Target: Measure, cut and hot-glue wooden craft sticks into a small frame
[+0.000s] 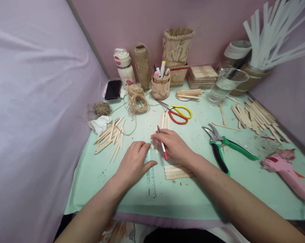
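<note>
My left hand (134, 160) lies over a clear plastic ruler (151, 185), its thumb and forefinger pressing on it. The ruler runs lengthwise toward the table's front edge, its upper part covered by the hand. My right hand (173, 144) is closed around a white-and-red marker (162, 147), red end toward me. Its fingertips rest by narrow wooden craft sticks (156, 148), partly hidden under the fingers. More upright-lying sticks (164, 119) show just beyond this hand. Below the right wrist is a row of several craft sticks (177, 172) side by side.
Scissors (179, 114) lie beyond my hands, green-handled pruning shears (221, 145) to the right, a pink glue gun (286, 172) farther right. Stick piles (113, 133) lie left. At the back stand a bottle (124, 69), twine (141, 65), a pen holder (161, 87) and a water cup (224, 87).
</note>
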`<state>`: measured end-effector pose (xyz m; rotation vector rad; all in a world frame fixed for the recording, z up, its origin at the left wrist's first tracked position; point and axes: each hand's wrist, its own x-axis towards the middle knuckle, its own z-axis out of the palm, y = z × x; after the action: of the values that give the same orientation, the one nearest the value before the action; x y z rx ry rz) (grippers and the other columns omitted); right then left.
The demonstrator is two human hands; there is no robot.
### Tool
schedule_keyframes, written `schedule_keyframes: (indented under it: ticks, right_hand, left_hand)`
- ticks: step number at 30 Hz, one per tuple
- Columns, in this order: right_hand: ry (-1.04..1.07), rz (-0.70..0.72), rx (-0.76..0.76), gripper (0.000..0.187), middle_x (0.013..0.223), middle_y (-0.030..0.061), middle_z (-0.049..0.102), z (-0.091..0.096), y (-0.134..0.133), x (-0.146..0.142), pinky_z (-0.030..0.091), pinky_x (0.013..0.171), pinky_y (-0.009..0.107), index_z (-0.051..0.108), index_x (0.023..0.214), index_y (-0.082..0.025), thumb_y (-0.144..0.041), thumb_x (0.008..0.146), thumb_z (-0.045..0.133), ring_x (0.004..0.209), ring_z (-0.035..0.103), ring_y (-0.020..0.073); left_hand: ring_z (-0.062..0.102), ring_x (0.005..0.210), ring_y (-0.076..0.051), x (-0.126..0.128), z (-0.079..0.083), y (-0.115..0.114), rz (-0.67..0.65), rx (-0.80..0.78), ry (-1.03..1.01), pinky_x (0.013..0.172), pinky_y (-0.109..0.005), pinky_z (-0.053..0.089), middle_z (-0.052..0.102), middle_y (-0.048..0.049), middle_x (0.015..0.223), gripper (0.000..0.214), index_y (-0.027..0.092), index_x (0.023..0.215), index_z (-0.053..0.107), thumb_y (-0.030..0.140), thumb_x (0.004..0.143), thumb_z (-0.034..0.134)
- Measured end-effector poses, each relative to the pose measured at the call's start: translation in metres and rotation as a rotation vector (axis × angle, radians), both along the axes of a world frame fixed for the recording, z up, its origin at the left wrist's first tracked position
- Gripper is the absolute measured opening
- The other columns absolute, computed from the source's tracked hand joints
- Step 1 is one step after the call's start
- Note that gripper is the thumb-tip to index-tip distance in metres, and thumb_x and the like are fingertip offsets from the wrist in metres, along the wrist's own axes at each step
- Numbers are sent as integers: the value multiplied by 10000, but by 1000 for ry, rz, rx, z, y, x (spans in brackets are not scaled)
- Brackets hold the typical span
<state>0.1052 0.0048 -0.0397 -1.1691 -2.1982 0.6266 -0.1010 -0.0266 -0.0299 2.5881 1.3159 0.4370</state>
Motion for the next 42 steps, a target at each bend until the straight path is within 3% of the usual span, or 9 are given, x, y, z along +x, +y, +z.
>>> schedule_keyframes:
  ticks: [4, 8, 10, 14, 20, 29, 34, 42]
  right_hand:
    - [-164, 77, 43, 287, 1151, 90, 703, -5, 3, -10, 346, 1087, 478, 602, 1190, -216, -132, 954, 462, 1366, 445, 255]
    - [-153, 47, 30, 305, 1417, 98, 582, -5, 7, -15, 253, 1151, 536, 575, 1234, -212, -148, 983, 412, 1449, 348, 253]
    - [-121, 2, 26, 283, 1459, 100, 546, -2, 6, -11, 257, 1149, 545, 574, 1228, -216, -181, 994, 419, 1438, 370, 253]
    - [-113, -27, -12, 317, 1350, 105, 625, 5, 0, 7, 305, 1132, 546, 553, 1268, -235, -240, 951, 551, 1360, 474, 258]
    - [-175, 20, -41, 598, 1402, 145, 575, 4, -5, 13, 275, 1154, 583, 518, 1314, -204, -384, 802, 769, 1436, 374, 316]
    - [-171, -35, -36, 430, 1444, 166, 544, -5, 6, -8, 211, 1176, 604, 557, 1215, -178, -304, 844, 734, 1451, 355, 316]
    - [-111, -65, -36, 511, 1398, 152, 585, -4, 3, 2, 213, 1168, 614, 489, 1316, -200, -323, 868, 701, 1427, 397, 295]
    - [-74, -116, -16, 407, 1373, 134, 599, -3, -1, 18, 240, 1145, 606, 505, 1282, -215, -310, 904, 624, 1374, 452, 295]
  left_hand:
    - [546, 1041, -296, 1, 1, -1, -2, -31, -15, 886, -465, 516, 585, -116, 1110, 541, 157, 1191, 504, 340, 779, 803]
    - [536, 1049, -296, 1, -1, -1, 13, -33, -19, 884, -468, 509, 571, -108, 1132, 547, 175, 1188, 498, 360, 775, 805]
    - [532, 1052, -299, 1, -2, -1, 28, -34, -21, 877, -469, 506, 561, -99, 1135, 547, 193, 1184, 495, 378, 773, 806]
    - [515, 1037, -291, -1, -6, -1, 58, -62, -53, 882, -465, 497, 537, -82, 1096, 580, 199, 1178, 496, 387, 744, 831]
    - [496, 1034, -293, -1, -3, 0, 139, -220, -55, 890, -464, 482, 521, -77, 1081, 650, 182, 1155, 525, 435, 669, 875]
    - [507, 1074, -295, 1, 5, 2, 109, -356, -69, 924, -449, 472, 523, -70, 1078, 666, 177, 1170, 547, 404, 648, 892]
    - [526, 1077, -257, -4, 10, 4, 96, -428, -109, 938, -409, 476, 499, -52, 1108, 644, 186, 1199, 536, 371, 682, 872]
    - [558, 919, -195, 9, 19, 16, 123, -466, -135, 839, -361, 510, 472, -25, 1091, 505, 207, 1145, 554, 260, 720, 822]
